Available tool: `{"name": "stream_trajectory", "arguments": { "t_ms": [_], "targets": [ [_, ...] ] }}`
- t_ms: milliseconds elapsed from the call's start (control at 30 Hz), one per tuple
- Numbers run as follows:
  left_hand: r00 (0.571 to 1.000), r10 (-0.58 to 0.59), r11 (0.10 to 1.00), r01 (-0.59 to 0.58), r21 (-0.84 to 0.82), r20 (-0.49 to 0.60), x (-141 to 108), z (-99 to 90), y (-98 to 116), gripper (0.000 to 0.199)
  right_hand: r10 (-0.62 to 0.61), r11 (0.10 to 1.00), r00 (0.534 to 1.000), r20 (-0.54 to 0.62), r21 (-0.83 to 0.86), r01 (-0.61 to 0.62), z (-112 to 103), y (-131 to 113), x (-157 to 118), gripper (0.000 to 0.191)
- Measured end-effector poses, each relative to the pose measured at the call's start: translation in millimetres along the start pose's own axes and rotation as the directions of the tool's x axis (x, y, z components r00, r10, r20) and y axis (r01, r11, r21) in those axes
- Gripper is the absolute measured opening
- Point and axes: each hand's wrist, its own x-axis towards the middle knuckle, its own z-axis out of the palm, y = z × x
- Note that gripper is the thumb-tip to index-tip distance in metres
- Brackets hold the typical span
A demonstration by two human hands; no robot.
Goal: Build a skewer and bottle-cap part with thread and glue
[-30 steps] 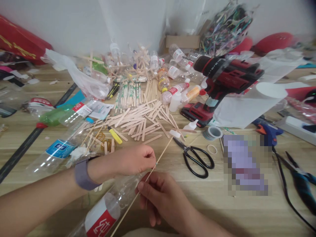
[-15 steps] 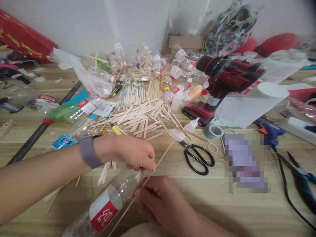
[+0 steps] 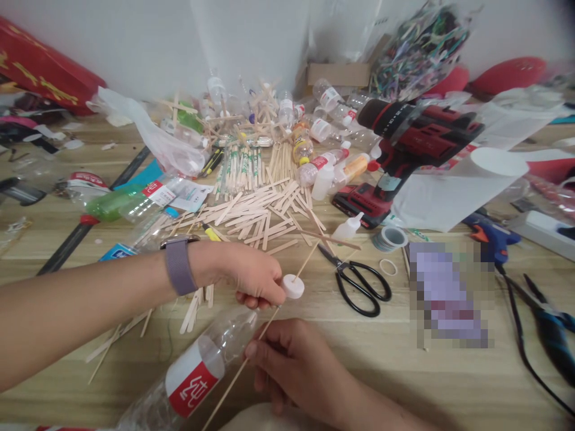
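My left hand (image 3: 258, 278) has its fingers closed at the upper part of a thin wooden skewer (image 3: 240, 371), though the exact contact is partly hidden. Right by those fingertips is a white bottle cap (image 3: 293, 287), with the skewer running through it. Lower down, my right hand (image 3: 291, 359) pinches the same skewer between thumb and fingers. The skewer slants from the lower left up towards the scissors. A clear plastic bottle (image 3: 193, 377) with a red and white label lies beneath the hands, its neck partly behind my left fingers.
Black-handled scissors (image 3: 363, 290) lie to the right, near a tape roll (image 3: 390, 238) and a small white squeeze bottle (image 3: 348, 228). A red cordless drill (image 3: 411, 143) stands behind. Flat wooden sticks (image 3: 251, 215) cover the middle. At right are a glue gun (image 3: 492, 236) and pliers (image 3: 550, 323).
The white cap, earlier beyond the skewer's tip by the scissors, is now threaded on the skewer beside my left fingers. My left hand has shifted slightly; the right stays in place.
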Motion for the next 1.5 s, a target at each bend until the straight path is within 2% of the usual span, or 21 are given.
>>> {"name": "stream_trajectory", "arguments": {
  "t_ms": [100, 200, 300, 433, 567, 867, 1200, 1500],
  "targets": [
    [1.0, -0.008, 0.998, 0.007, -0.06, -0.016, 1, 1.5, -3, 0.02, -0.042, 0.998, 0.999, 0.026, 0.043, 0.04, -10, 2, -3, 0.056],
    [0.999, 0.007, 0.991, -0.013, -0.133, -0.044, 0, 3.9, -9, 0.016, -0.058, 0.99, 0.998, -0.023, 0.13, 0.06, -25, 7, -6, 0.068],
    [0.998, 0.042, 0.98, -0.051, -0.19, -0.05, 1, 7.8, -15, 0.011, -0.031, 0.957, 0.992, -0.121, 0.284, 0.065, -35, 10, -6, 0.066],
    [0.997, 0.044, 0.972, -0.057, -0.227, -0.062, 4, 14.1, -21, 0.009, -0.024, 0.85, 0.977, -0.211, 0.51, 0.131, -37, 7, 0, 0.053],
    [0.997, 0.039, 0.972, -0.053, -0.229, -0.067, 4, 19.0, -24, 0.008, -0.024, 0.781, 0.966, -0.257, 0.598, 0.179, -36, 1, 6, 0.048],
    [0.999, 0.023, 0.953, -0.035, -0.299, -0.044, -1, 23.8, -25, 0.011, -0.104, 0.819, 0.96, -0.261, 0.524, 0.232, -38, -4, 10, 0.047],
    [0.999, -0.016, 0.976, 0.008, -0.217, -0.034, -7, 15.2, -16, 0.014, -0.223, 0.883, 0.934, -0.279, 0.348, 0.315, -42, -14, 10, 0.047],
    [0.996, 0.006, 0.976, 0.014, -0.219, 0.091, -1, 3.8, -13, 0.018, -0.255, 0.917, 0.935, -0.247, 0.244, 0.315, -50, -21, 11, 0.048]
  ]
}}
